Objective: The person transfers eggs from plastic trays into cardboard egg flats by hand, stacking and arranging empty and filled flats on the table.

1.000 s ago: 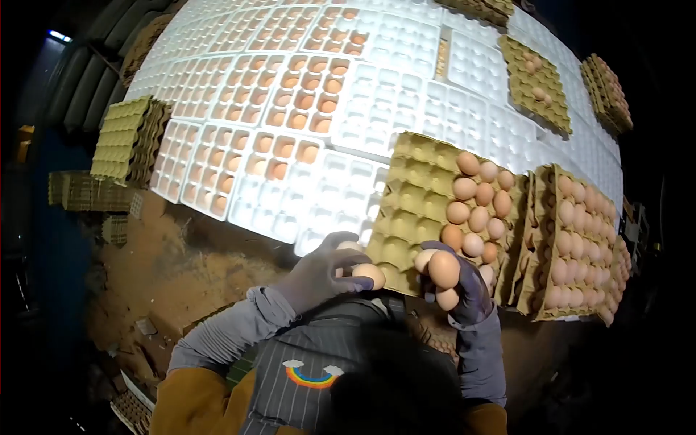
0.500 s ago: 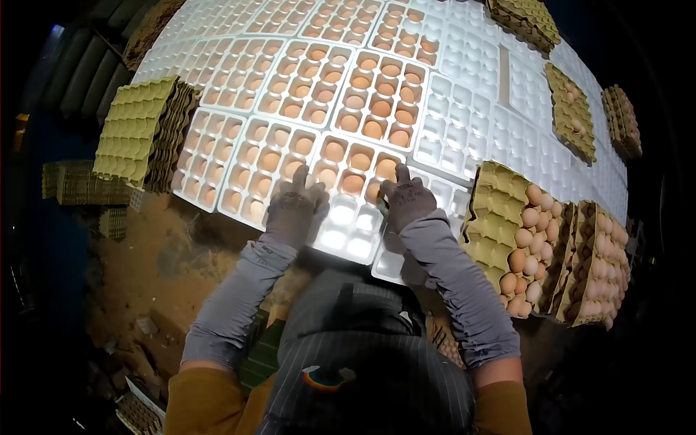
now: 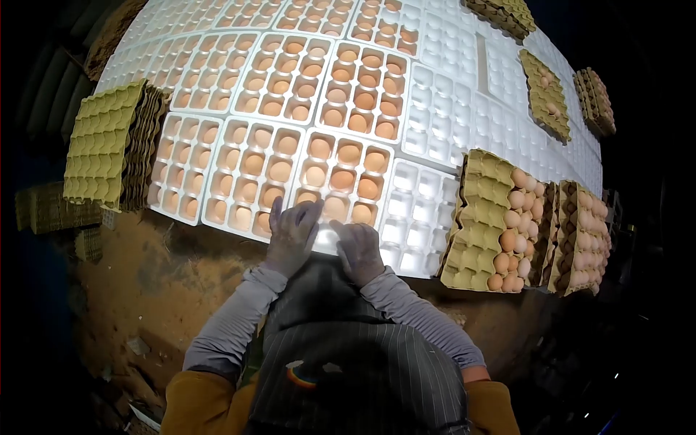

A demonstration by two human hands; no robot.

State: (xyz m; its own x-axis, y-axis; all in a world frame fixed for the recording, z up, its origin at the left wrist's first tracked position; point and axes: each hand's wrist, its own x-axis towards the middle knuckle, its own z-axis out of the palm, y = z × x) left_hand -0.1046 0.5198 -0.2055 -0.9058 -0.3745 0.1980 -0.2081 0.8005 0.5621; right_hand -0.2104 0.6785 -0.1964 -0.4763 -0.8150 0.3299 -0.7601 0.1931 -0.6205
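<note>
My left hand [image 3: 293, 235], in a grey glove, is over the front left corner of a white foam tray [image 3: 330, 156] with eggs in its upper rows. My right hand [image 3: 357, 250], gloved too, rests over the front right part of that tray. Both hands have curled fingers, and whatever lies under them is hidden. An egg [image 3: 334, 209] sits in a cell between and just above the hands. To the right lies a white tray [image 3: 419, 214] with bare cells, then a pulp tray [image 3: 475, 217] whose right side bears several eggs.
Further right stands a stack of egg-filled pulp trays [image 3: 580, 239]. Stacked pulp trays [image 3: 105, 145] stand at the left edge. More filled foam trays [image 3: 283, 76] lie behind, and a pulp tray with a few eggs [image 3: 544, 94] is at the back right.
My hands left the pulp tray, carrying eggs, and reached the foam tray. Since then they have come closer together at its front edge, and more of its cells show eggs. The view has shifted.
</note>
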